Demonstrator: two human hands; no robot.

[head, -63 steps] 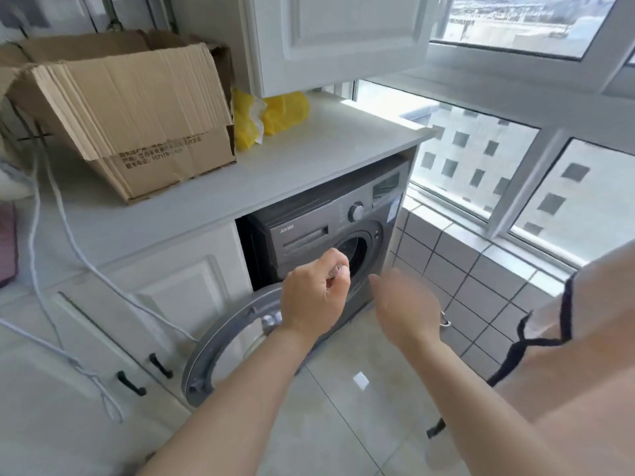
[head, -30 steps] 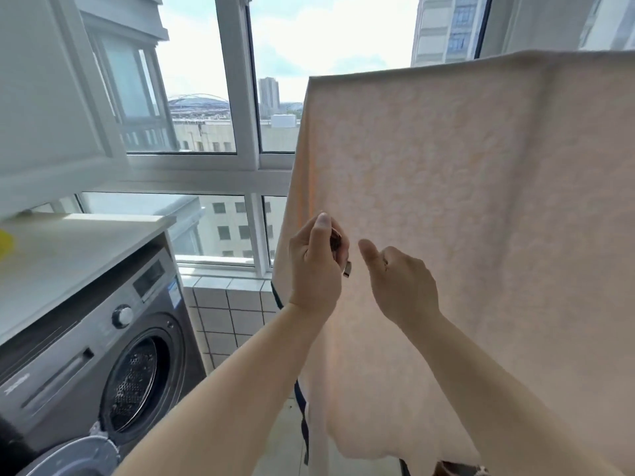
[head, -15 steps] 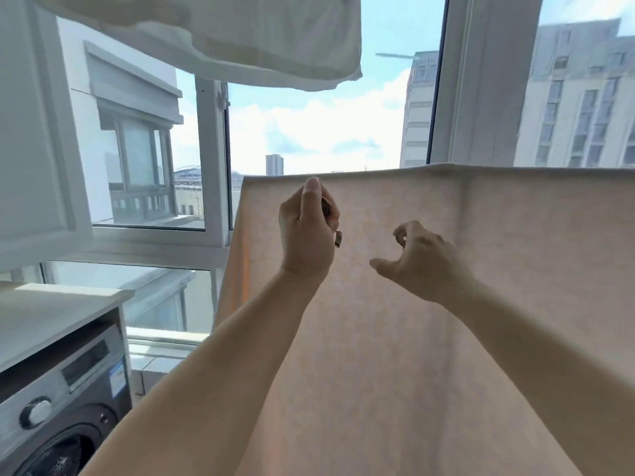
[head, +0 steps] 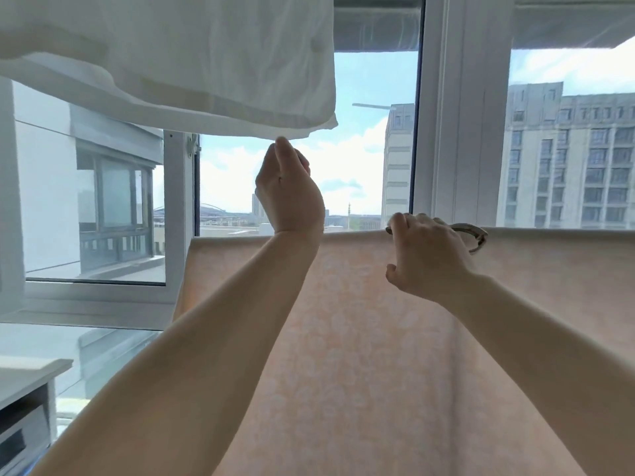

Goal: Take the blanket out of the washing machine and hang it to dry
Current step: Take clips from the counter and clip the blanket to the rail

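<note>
The peach blanket [head: 360, 338] hangs flat over a line in front of the window, with its top edge level at mid-height. My right hand [head: 426, 255] is at that top edge and pinches a curved grey clip [head: 476, 237] onto it. My left hand [head: 288, 190] is raised higher, just under a white sheet. Its fingers are curled with the thumb pressed on them, and its back hides what it holds. A corner of the grey washing machine [head: 20, 438] shows at the bottom left.
A white sheet [head: 171, 63] hangs overhead at the upper left, its hem touching my left thumb. Behind the blanket are a white window frame [head: 460, 132] and an open sash [head: 96, 214]. A white counter [head: 31, 369] sits over the machine.
My view turned from the washing machine up to the hung blanket. My left hand, holding a small dark clip, rose toward the white sheet. My right hand reached the blanket's top edge with a clip.
</note>
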